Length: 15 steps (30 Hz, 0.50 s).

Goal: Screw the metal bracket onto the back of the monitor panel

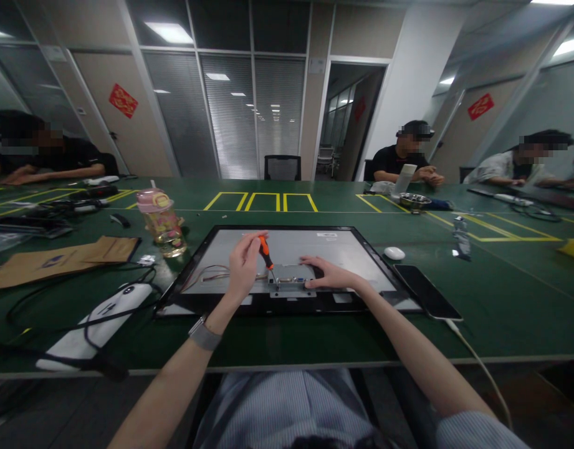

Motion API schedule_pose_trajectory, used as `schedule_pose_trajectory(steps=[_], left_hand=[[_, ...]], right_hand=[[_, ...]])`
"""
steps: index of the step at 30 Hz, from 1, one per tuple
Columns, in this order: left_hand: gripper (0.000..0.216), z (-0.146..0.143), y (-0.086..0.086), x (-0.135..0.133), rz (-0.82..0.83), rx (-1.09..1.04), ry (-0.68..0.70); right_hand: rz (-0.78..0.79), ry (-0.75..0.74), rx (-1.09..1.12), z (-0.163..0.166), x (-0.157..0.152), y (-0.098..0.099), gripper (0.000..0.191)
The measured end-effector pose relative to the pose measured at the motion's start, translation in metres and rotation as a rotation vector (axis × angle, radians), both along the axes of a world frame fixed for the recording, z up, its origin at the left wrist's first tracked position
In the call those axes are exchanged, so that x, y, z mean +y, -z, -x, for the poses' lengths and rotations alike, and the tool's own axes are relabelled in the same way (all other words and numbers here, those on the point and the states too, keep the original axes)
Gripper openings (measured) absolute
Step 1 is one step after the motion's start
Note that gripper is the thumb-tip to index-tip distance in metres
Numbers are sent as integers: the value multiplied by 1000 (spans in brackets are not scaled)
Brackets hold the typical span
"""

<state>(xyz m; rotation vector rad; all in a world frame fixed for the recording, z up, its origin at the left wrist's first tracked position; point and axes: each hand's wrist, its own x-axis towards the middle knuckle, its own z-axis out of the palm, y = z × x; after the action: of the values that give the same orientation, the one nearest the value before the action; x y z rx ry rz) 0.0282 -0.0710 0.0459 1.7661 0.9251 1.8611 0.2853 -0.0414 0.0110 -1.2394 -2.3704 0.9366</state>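
While a pink-lidded bottle (159, 218) sits off left, the left hand (242, 267) grips an orange screwdriver (267, 252) tip-down at the metal bracket (292, 289) on the grey panel (354, 252), right hand (332, 273) on that bracket too, can't tell if it's pinching.

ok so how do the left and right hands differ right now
The left hand holds an orange and black screwdriver; the right hand holds no tool. The left hand is raised at the handle, while the right sits lower, at the metal bracket. The left wrist wears a watch; the right is bare. Both are over the flat panel.
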Motion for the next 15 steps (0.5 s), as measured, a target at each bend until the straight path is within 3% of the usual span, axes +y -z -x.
schedule_pose_trajectory(steps=[7, 11, 15], left_hand=[[19, -1, 2, 2, -49, 17, -68], [29, -1, -1, -1, -17, 1, -4], [25, -1, 0, -1, 48, -15, 55]], right_hand=[[1, -5, 14, 0, 2, 3, 79], [-10, -6, 7, -1, 2, 3, 81], [-5, -4, 13, -1, 2, 3, 80]])
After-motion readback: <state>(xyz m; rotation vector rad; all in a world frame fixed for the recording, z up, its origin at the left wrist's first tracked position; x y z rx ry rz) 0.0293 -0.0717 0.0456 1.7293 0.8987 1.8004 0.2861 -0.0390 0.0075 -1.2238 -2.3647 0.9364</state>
